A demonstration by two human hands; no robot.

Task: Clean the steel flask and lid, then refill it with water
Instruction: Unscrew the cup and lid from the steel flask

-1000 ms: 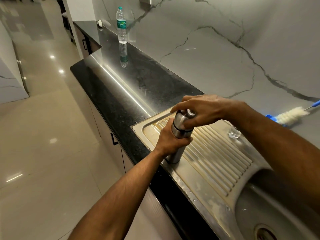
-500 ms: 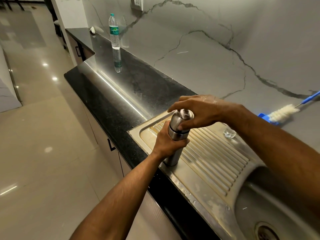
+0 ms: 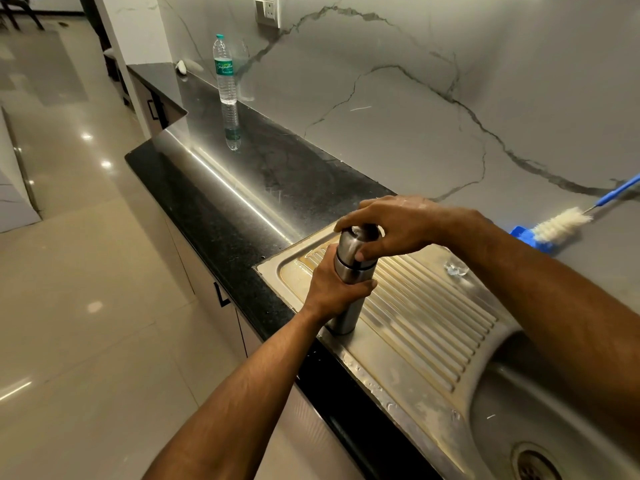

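Observation:
A steel flask (image 3: 348,313) stands upright on the ribbed drainboard (image 3: 426,317) of the steel sink, near its front left corner. My left hand (image 3: 332,285) grips the flask's body around the middle. My right hand (image 3: 391,226) comes down from above, its fingers curled round the steel lid (image 3: 353,242) on top of the flask. A dark seam separates lid and body just above my left thumb.
A white bottle brush (image 3: 561,225) with a blue handle leans against the marble wall behind the sink. A plastic water bottle (image 3: 225,74) stands far back on the black counter (image 3: 242,202). The sink bowl and drain (image 3: 535,462) lie at the lower right. A floor drop runs along the left.
Both hands keep their grip on flask and lid. My right hand's fingers have shifted slightly round the lid. The view has tilted, so the scene sits a little lower.

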